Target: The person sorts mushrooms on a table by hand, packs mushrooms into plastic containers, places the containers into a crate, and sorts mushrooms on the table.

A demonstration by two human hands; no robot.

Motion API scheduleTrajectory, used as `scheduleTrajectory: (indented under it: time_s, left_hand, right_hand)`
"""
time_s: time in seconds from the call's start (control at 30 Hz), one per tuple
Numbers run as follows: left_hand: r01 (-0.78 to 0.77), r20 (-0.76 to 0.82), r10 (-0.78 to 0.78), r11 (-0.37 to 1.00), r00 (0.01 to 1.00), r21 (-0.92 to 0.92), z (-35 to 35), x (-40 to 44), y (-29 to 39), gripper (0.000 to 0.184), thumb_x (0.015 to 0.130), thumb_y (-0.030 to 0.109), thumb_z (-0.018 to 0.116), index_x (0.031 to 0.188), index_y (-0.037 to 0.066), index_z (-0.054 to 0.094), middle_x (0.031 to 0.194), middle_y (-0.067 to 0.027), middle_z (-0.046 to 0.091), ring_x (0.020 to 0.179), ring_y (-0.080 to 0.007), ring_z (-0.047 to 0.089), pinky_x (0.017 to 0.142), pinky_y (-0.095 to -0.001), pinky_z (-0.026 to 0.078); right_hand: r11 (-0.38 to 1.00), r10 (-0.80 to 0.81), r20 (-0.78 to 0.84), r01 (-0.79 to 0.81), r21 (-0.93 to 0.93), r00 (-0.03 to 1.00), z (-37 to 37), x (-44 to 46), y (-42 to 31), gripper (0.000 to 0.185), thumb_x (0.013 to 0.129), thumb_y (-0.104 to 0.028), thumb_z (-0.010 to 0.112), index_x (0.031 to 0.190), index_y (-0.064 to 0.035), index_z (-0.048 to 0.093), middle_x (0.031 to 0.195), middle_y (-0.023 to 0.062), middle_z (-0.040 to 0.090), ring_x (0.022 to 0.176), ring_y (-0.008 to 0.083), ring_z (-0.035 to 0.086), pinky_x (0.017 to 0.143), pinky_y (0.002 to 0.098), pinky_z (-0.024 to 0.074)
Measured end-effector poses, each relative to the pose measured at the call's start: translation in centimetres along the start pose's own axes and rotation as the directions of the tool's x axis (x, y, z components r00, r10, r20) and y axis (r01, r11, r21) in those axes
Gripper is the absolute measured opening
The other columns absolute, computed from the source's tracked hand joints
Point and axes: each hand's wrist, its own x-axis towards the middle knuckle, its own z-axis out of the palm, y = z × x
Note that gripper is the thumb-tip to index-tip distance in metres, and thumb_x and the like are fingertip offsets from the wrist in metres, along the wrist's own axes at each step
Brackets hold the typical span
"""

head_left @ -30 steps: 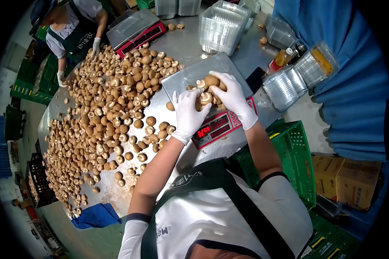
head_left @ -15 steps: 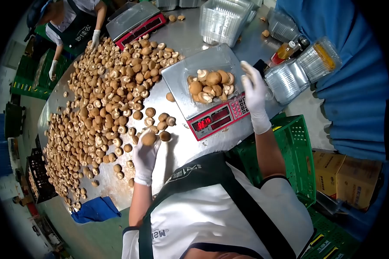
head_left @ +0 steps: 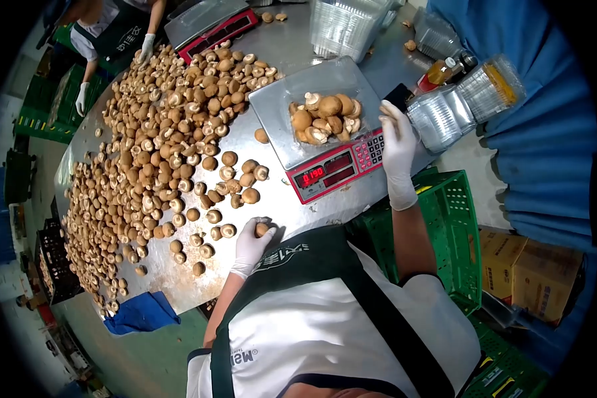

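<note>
My left hand (head_left: 251, 247), in a white glove, is low by the table edge near my apron, its fingers curled round a brown mushroom (head_left: 262, 229). My right hand (head_left: 399, 154), gloved too, hovers at the right side of the digital scale (head_left: 272, 126) with its fingers extended and nothing in them. On the scale's metal plate sits a clear plastic tray (head_left: 351, 83) holding several mushrooms (head_left: 330, 105). The red display (head_left: 310, 176) appears to read 0.190. Loose mushrooms (head_left: 235, 186) lie between the scale and the large mushroom pile (head_left: 159, 146).
Stacked clear trays (head_left: 345, 30) stand behind the scale, more (head_left: 441, 119) to its right beside a bottle (head_left: 436, 74). A green crate (head_left: 467, 245) is below the table at right. A co-worker's gloved hand (head_left: 146, 48) touches the pile's far end. Blue cloth (head_left: 141, 313) hangs at the left edge.
My left hand has moved down and right, toward my apron, with a mushroom in it. My right hand has shifted slightly. The scale's reading has dropped. The co-worker's lower hand now appears without a mushroom.
</note>
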Motion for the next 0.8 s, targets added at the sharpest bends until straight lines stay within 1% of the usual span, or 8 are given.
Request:
scheduleTrajectory:
  time_s: [0.1,0.2,0.33,0.4,0.47,0.53,0.67,0.8]
  left_hand:
    - [-0.107,-0.017,0.119,0.940,0.993,0.325,0.5,1.5,0.3,0.045,0.080,0.025,0.080,0.115,0.005,0.061,0.108,-0.0136,0.064,0.094,-0.0298,0.067,0.086,-0.0366,0.053]
    - [-0.169,-0.017,0.189,0.914,0.982,0.370,1.0,1.9,0.6,0.050,0.075,0.032,0.081,0.113,0.007,0.061,0.105,-0.0140,0.061,0.096,-0.0340,0.065,0.083,-0.0413,0.053]
    - [-0.231,-0.058,0.260,0.925,0.964,0.301,1.1,1.8,0.7,0.058,0.075,0.025,0.082,0.124,0.008,0.058,0.109,-0.0144,0.060,0.101,-0.0335,0.064,0.086,-0.0403,0.052]
    - [-0.261,-0.073,0.283,0.939,0.956,0.222,1.0,1.8,0.4,0.056,0.075,0.018,0.081,0.125,0.007,0.059,0.110,-0.0147,0.060,0.103,-0.0336,0.063,0.089,-0.0395,0.051]
    - [-0.248,-0.063,0.262,0.953,0.963,0.175,1.1,1.7,-0.9,0.053,0.075,0.016,0.080,0.123,0.007,0.061,0.111,-0.0149,0.060,0.103,-0.0334,0.063,0.090,-0.0391,0.051]
    - [-0.250,-0.056,0.261,0.956,0.964,0.153,1.0,1.5,-1.2,0.050,0.076,0.013,0.079,0.122,0.007,0.062,0.111,-0.0153,0.060,0.103,-0.0332,0.062,0.091,-0.0385,0.050]
    - [-0.234,-0.041,0.237,0.970,0.971,0.069,0.7,1.1,-0.5,0.053,0.076,0.010,0.078,0.126,0.005,0.060,0.111,-0.0149,0.059,0.104,-0.0312,0.063,0.092,-0.0367,0.050]
    - [-0.149,-0.035,0.149,0.989,0.988,-0.021,1.0,0.7,-1.6,0.057,0.079,0.004,0.076,0.133,0.004,0.056,0.114,-0.0116,0.058,0.096,-0.0211,0.063,0.087,-0.0306,0.052]
  right_hand:
    - [0.999,0.009,0.074,-0.012,0.046,0.997,1.7,1.0,-1.4,0.028,0.095,0.001,0.057,0.122,-0.0019,0.064,0.112,0.0097,0.066,0.099,0.0172,0.064,0.089,0.0273,0.0492]
    - [0.908,-0.192,0.238,0.264,-0.324,0.952,3.3,2.3,-3.5,0.035,0.087,-0.009,0.068,0.122,-0.0081,0.066,0.116,0.0103,0.066,0.110,0.0279,0.060,0.096,0.0366,0.0476]
    - [0.788,-0.145,0.421,0.362,-0.498,0.895,5.8,3.1,-2.6,0.046,0.082,-0.028,0.075,0.124,-0.0124,0.065,0.122,0.0083,0.066,0.124,0.0310,0.052,0.111,0.0433,0.0338]
    - [0.847,-0.187,0.346,0.329,-0.417,0.919,5.7,3.7,-2.7,0.046,0.082,-0.023,0.074,0.126,-0.0120,0.064,0.122,0.0116,0.065,0.124,0.0318,0.052,0.109,0.0438,0.0368]
    - [0.987,-0.117,0.176,0.134,-0.092,0.977,5.3,3.5,-4.2,0.049,0.083,-0.008,0.071,0.132,-0.0080,0.060,0.123,0.0174,0.063,0.121,0.0309,0.056,0.102,0.0409,0.0459]
    - [0.904,0.031,0.275,-0.144,0.403,0.961,5.4,1.8,-6.0,0.051,0.085,-0.006,0.069,0.134,-0.0076,0.057,0.124,0.0165,0.062,0.117,0.0303,0.058,0.102,0.0386,0.0467]
    - [0.970,-0.228,0.747,0.213,0.118,0.624,7.2,-5.9,-6.7,0.047,0.087,-0.005,0.061,0.133,-0.0036,0.054,0.129,0.0165,0.058,0.117,0.0307,0.060,0.100,0.0375,0.0475]
    - [0.973,0.141,0.933,0.127,-0.192,0.332,11.5,-14.9,-1.8,0.043,0.090,-0.003,0.055,0.133,-0.0033,0.053,0.137,0.0149,0.050,0.117,0.0352,0.058,0.097,0.0404,0.0490]
